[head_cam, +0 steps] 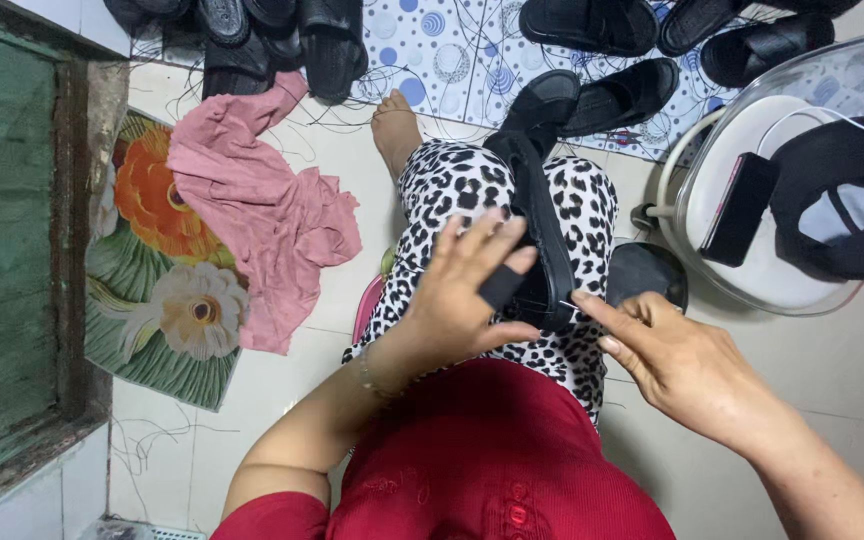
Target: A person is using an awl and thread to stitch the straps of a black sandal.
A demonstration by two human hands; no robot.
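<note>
Black sandal (pixel 537 180) lies along the person's lap, on leopard-print trousers (pixel 452 185), its toe end pointing away toward the patterned blue-and-white mat (pixel 452 45).

At the far left stands a green door (pixel 2 230) in a worn frame. Beside it a floral mat (pixel 167 300) with an orange flower and a pale flower lies on the tiled floor, and a crumpled pink cloth (pixel 262 215) lies partly over it. Above the cloth, several dark sandals (pixel 252 40) lie in a heap.

The left hand (pixel 462 300) rests against the near end of the black sandal, palm toward the shoe; the fingers (pixel 482 240) are spread and fairly straight, one capped with a dark thimble-like cover, the thumb tucked under the strap. It steadies the sandal more than it clasps it. A thin bracelet circles the wrist.

The right hand (pixel 672 360) is just beside the sandal's near edge, forefinger and thumb pinched together on a fine needle (pixel 564 305) whose tip touches the strap; the other fingers are loosely curled.

Further right a clear plastic basin (pixel 802 290) sits on the floor, holding black straps and a dark flat piece. More black sandals lie along the top right.
</note>
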